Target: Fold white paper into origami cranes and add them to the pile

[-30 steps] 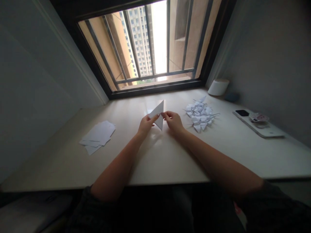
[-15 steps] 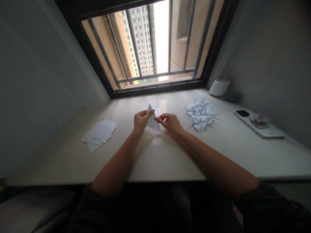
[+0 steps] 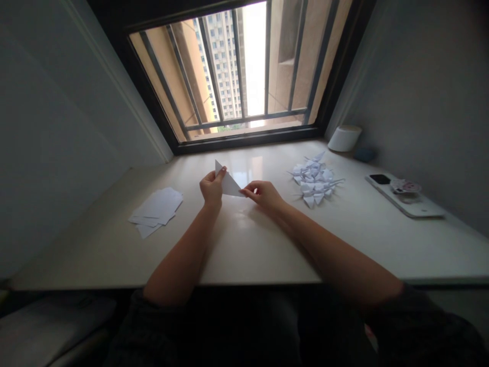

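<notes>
A white paper folded into a triangle (image 3: 228,184) is held just above the pale desk (image 3: 248,244), in the middle. My left hand (image 3: 211,187) pinches its upper left corner with closed fingers. My right hand (image 3: 263,193) pinches its lower right tip between thumb and forefinger. Both forearms reach in from the near edge of the desk.
A loose stack of white paper sheets (image 3: 157,209) lies at the left. A heap of small folded paper pieces (image 3: 315,179) lies at the right. Further right are a phone (image 3: 404,196), a round sticker-like item (image 3: 405,185) and a white cylinder (image 3: 344,137). A barred window (image 3: 244,71) is behind.
The folded triangle has been turned anticlockwise and shifted left. My left hand moved left and up along it; my right hand slid to its lower right tip.
</notes>
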### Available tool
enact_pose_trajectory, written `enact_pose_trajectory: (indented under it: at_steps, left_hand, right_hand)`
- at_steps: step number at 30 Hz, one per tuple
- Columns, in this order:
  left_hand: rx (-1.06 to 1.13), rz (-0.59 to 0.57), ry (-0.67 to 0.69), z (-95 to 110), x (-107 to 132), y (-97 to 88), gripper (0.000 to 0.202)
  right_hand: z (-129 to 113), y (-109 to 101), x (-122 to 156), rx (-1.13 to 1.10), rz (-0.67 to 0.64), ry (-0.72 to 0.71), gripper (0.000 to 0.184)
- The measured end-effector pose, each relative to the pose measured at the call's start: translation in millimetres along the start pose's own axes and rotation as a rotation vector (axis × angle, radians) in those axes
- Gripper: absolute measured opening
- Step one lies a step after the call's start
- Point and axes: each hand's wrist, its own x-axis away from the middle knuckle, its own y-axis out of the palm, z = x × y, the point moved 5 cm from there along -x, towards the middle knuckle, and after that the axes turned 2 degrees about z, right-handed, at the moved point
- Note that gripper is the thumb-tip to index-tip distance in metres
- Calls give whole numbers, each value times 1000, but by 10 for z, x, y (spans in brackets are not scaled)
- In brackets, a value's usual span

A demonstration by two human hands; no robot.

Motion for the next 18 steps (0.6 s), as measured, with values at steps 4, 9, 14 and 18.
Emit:
enact_pose_trajectory:
  at_steps: [4,9,14,18]
  left_hand:
    - [11,25,14,15,14,-4,37]
    - [-3,55,54,52,-1,-30,34]
    - [14,60,50,38,-4,-33,34]
    - [15,62,29,23,-5,-37,34]
  right_hand:
    - [0,-18,-6,8,-5,-5,27]
    - [-12,-40,1,79,-7,-28,28]
    - [-64,-18,30,263,-9,-125,28]
    - [-81,1,45,328,-28,-135,30]
